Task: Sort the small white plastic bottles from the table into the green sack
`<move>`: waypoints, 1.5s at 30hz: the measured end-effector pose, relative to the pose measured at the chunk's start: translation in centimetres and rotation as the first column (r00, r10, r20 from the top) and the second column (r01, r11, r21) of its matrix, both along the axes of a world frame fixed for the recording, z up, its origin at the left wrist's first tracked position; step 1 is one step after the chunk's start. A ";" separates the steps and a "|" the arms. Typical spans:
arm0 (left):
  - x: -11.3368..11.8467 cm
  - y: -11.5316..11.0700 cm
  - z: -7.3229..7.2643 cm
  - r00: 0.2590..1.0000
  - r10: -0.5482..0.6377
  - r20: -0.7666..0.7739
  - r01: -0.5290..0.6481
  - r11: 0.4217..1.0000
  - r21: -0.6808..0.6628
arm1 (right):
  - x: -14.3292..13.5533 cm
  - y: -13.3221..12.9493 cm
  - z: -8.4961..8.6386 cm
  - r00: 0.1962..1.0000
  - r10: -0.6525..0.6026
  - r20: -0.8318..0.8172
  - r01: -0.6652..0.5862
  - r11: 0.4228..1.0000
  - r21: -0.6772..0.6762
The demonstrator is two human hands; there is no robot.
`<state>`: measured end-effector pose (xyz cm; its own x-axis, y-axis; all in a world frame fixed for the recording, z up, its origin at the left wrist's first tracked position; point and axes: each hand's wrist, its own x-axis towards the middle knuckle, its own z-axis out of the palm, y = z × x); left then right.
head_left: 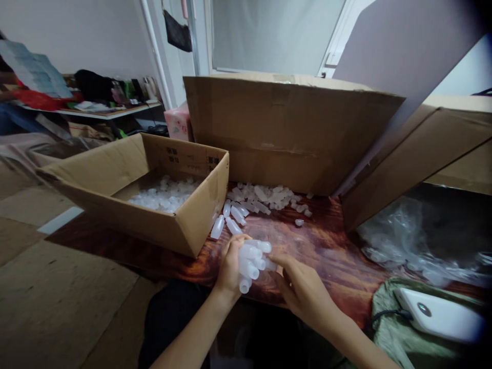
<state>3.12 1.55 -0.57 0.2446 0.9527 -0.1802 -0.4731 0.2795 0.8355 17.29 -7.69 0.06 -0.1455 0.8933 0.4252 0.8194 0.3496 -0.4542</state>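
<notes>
My left hand (231, 264) is closed around a bunch of translucent white plastic tubes (250, 253). Their round open necks point toward me and to the right. At the right side of the bunch, my right hand (298, 282) has its thumb and index finger pinched on one tube (270, 265). Just beyond my left hand, several similar loose tubes (233, 225) lie on the reddish-brown wooden table (323, 246). Farther back is a heap of small translucent pieces (269, 197), with some tubes among them.
On the left, an open cardboard box (149, 215) holds many small translucent pieces (165, 195). A large carton (292, 133) stands behind the heap. To the right, another carton (388, 159) adjoins clear plastic bags (403, 246). A white device with a cable (438, 312) rests on green cloth (388, 328).
</notes>
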 end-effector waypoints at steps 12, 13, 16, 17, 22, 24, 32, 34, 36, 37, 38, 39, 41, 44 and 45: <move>-1.2 0.0 -0.3 0.999 -0.020 -0.032 0.020 1.000 -0.002 | -0.2 0.9 -0.3 0.992 -0.085 0.095 0.089 0.996 -0.031; -1.3 0.0 -0.3 0.999 -0.023 -0.028 0.023 1.000 -0.007 | -0.3 0.9 -0.2 0.994 -0.087 0.071 0.090 0.995 -0.041; -1.6 0.2 -0.3 1.000 -0.018 -0.009 0.017 0.999 -0.029 | 0.0 0.7 0.0 0.997 -0.026 0.078 0.024 0.999 0.026; -1.7 0.2 -0.3 1.000 -0.013 -0.005 0.013 0.999 -0.033 | 0.1 0.7 0.1 0.992 0.021 0.121 -0.028 0.998 0.061; -1.9 0.1 -0.5 0.999 -0.049 -0.019 0.049 0.998 -0.026 | 0.9 0.3 0.5 0.962 0.071 0.263 -0.090 0.994 0.063; -1.9 0.1 -0.6 0.998 -0.063 -0.031 0.062 0.998 -0.017 | 1.2 -0.1 0.5 0.958 0.074 0.278 -0.102 0.991 0.085; -1.3 -0.1 0.0 0.993 -0.108 0.049 0.111 0.991 -0.079 | 0.9 -0.7 1.0 0.946 0.071 0.315 -0.114 0.986 0.119; -1.0 -0.2 0.0 0.987 -0.128 0.099 0.140 0.983 -0.121 | 0.4 -0.4 1.1 0.927 0.084 0.367 -0.143 0.980 0.137; -0.6 -0.3 -0.1 0.983 -0.139 0.121 0.156 0.976 -0.152 | 0.2 0.1 0.6 0.925 0.061 0.375 -0.131 0.978 0.164; -0.4 -0.3 -0.1 0.982 -0.138 0.127 0.158 0.973 -0.166 | 0.1 0.3 0.1 0.934 0.040 0.356 -0.114 0.975 0.188; -0.2 -0.4 -0.2 0.982 -0.135 0.130 0.157 0.972 -0.176 | 0.1 0.5 -0.4 0.945 0.021 0.326 -0.093 0.973 0.209; -0.1 -0.5 -0.3 0.983 -0.129 0.129 0.151 0.972 -0.182 | 0.1 0.6 -0.9 0.959 0.003 0.282 -0.069 0.972 0.225; 0.2 -0.5 -0.5 0.986 -0.110 0.126 0.131 0.975 -0.178 | 0.1 0.5 -1.9 0.990 -0.030 0.140 -0.001 0.976 0.219; 0.6 -0.3 -0.8 0.989 -0.071 0.130 0.091 0.984 -0.154 | -0.1 0.2 -2.8 0.947 -0.157 -0.280 0.154 0.988 -0.032; 0.6 -0.2 -0.9 0.990 -0.052 0.133 0.072 0.986 -0.147 | -0.2 0.2 -2.8 0.845 -0.259 -0.467 0.196 0.964 -0.179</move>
<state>3.75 1.36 -1.48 0.3331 0.8991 -0.2841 -0.5515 0.4302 0.7147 17.08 -7.47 -2.77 0.2633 0.9243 0.2762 0.5356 0.0980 -0.8387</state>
